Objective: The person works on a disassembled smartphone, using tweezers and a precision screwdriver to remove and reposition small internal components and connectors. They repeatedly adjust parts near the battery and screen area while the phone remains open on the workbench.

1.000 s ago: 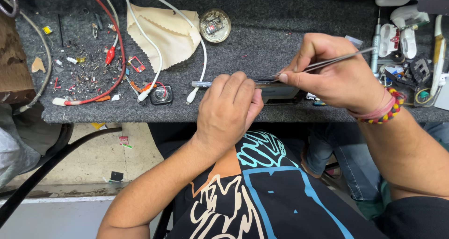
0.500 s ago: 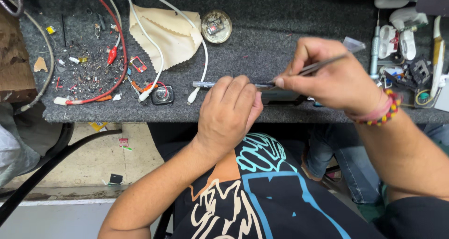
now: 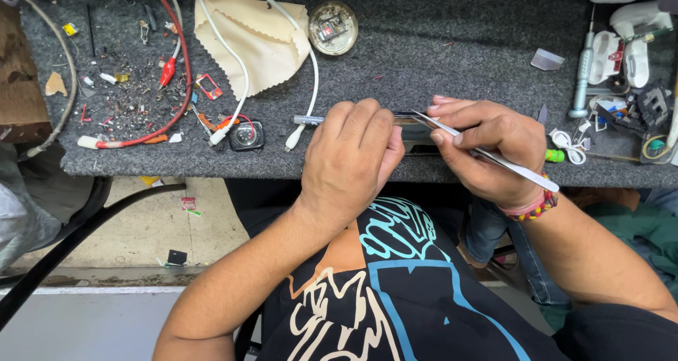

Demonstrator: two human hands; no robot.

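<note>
My left hand (image 3: 349, 160) lies knuckles up on a flat dark device (image 3: 417, 131) at the front edge of the grey felt bench (image 3: 452, 57), pressing it down and hiding most of it. My right hand (image 3: 487, 149) grips silver tweezers (image 3: 487, 156) like a pen. Their tips point left and meet the device's upper edge beside my left fingertips. A beaded bracelet (image 3: 533, 207) circles my right wrist.
A cream cloth (image 3: 251, 39), white cables (image 3: 311, 85), a red clip lead (image 3: 173, 71), a small watch body (image 3: 247, 135) and a round tin (image 3: 333, 27) lie to the left. Scattered small parts cover the far left. A screwdriver (image 3: 583, 71) and white earbud cases (image 3: 621, 46) crowd the right.
My right hand has turned and dropped toward the bench edge. The tweezers now slant down-right with tips at the device; before, their handle pointed up-right. My left hand has hardly moved.
</note>
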